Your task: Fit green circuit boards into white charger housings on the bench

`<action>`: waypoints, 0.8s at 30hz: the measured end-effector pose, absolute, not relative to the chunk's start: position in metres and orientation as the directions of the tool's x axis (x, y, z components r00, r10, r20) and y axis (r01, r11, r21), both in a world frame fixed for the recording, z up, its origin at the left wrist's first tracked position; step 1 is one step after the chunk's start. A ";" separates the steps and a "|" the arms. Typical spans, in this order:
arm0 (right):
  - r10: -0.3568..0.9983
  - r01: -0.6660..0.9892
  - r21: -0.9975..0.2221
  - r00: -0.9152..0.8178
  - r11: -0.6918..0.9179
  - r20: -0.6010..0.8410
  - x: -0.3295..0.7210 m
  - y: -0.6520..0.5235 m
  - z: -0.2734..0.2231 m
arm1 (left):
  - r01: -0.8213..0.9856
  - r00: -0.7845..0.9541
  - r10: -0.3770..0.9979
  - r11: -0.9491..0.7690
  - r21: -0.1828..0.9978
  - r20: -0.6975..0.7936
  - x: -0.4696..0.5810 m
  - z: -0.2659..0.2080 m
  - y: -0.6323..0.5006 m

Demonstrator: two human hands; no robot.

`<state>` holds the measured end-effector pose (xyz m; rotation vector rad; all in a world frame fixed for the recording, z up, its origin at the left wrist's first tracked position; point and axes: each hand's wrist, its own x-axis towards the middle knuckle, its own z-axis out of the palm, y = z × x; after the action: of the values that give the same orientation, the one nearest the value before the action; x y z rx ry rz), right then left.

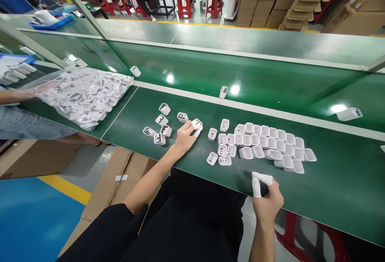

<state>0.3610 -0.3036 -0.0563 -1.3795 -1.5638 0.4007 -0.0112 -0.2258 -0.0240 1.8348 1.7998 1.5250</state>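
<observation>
My left hand [185, 137], white covers on its fingertips, is closed around a white plastic charger housing [197, 122] on the green bench. Low over the bench's front edge, my right hand [267, 198] has its covered thumb and index fingertip brought together; anything between them is too small to make out. Left of my left hand stand several housings [165, 108] with circuit parts showing inside. Between my hands, several open housings with slots in their bottoms [222, 149] stand beside a packed group of open white housings [263, 141].
A clear bag of white parts [87, 93] lies at the left, with another person's arm [18, 95] at it. Single housings [223, 92] sit on the green strip behind a pale rail. Cardboard boxes [120, 177] are below the bench; a red stool [300, 234] is at lower right.
</observation>
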 end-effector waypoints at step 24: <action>0.899 0.661 -0.710 0.119 0.244 0.420 0.353 -0.303 -0.045 | -0.708 -0.165 0.877 0.214 0.673 -0.452 0.022 0.040 -0.281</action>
<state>0.3526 -0.3032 -0.0455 -1.4860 -1.6096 0.3307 0.0220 -0.2811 0.0396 0.2156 1.0161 1.4138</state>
